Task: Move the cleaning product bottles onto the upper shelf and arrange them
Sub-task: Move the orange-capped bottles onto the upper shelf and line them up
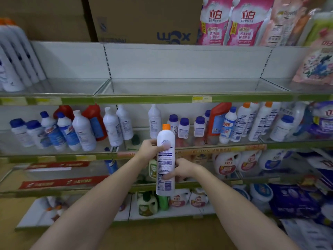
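Pink detergent refill pouches (232,22) and a cardboard box (144,18) sit on top, with white detergent jugs (227,164) lower right.

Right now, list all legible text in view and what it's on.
"立白": pink refill pouches, top shelf; also the white jugs lower right.
"洁净", "护型护衣": same pouches.
"wax", apparently: cardboard box.
Too blurred to read: label on the held orange-capped bottle, gripped by left hand and right hand; shelf price tags; red shelf strips.

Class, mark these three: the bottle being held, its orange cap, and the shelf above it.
bottle (165,170), head view, on its label.
orange cap (166,126), head view, on the cap's side.
upper shelf (144,99), head view, on its green front edge.
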The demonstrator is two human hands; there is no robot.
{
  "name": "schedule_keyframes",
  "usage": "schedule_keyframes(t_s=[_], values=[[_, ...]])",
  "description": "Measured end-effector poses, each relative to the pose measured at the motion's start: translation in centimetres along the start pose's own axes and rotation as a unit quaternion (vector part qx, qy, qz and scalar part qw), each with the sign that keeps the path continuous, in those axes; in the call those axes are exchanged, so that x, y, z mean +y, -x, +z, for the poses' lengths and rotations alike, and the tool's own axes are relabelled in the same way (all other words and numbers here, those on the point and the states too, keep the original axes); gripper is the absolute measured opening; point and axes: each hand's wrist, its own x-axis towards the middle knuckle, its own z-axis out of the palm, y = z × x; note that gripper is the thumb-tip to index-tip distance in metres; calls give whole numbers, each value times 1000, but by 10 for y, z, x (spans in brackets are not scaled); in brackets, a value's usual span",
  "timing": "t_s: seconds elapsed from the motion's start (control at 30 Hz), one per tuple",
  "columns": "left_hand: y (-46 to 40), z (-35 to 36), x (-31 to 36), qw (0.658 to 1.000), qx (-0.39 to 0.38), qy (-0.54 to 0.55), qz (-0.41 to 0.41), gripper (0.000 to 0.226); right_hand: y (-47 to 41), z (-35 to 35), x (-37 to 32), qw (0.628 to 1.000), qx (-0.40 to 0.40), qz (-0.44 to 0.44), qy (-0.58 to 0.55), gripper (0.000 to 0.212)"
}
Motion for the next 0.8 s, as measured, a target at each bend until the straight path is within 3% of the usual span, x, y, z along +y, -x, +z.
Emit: schedule_keyframes(t_s=[0.1,0.27,0.47,0.57,0.67,0.8], values=[[11,-5,-5,1000,-9,4,1,44,1,11,1,1000,13,15,-10,81],[23,-12,-5,1000,-22,5,7,45,12,19,-10,999,2,40,-25,65],[24,-22,-5,1000,-15,8,-2,44,6,23,-17,999,2,46,-19,76],[21,-24,-7,1000,-12,12,-6,45,5,26,-19,999,4,36,-4,70],[22,-23,-6,1000,-1,27,-15,47,7,28,-19,999,44,15,4,57],[21,-17,-4,999,6,31,-45,53,10,33,-20,988,114,9,101,59]])
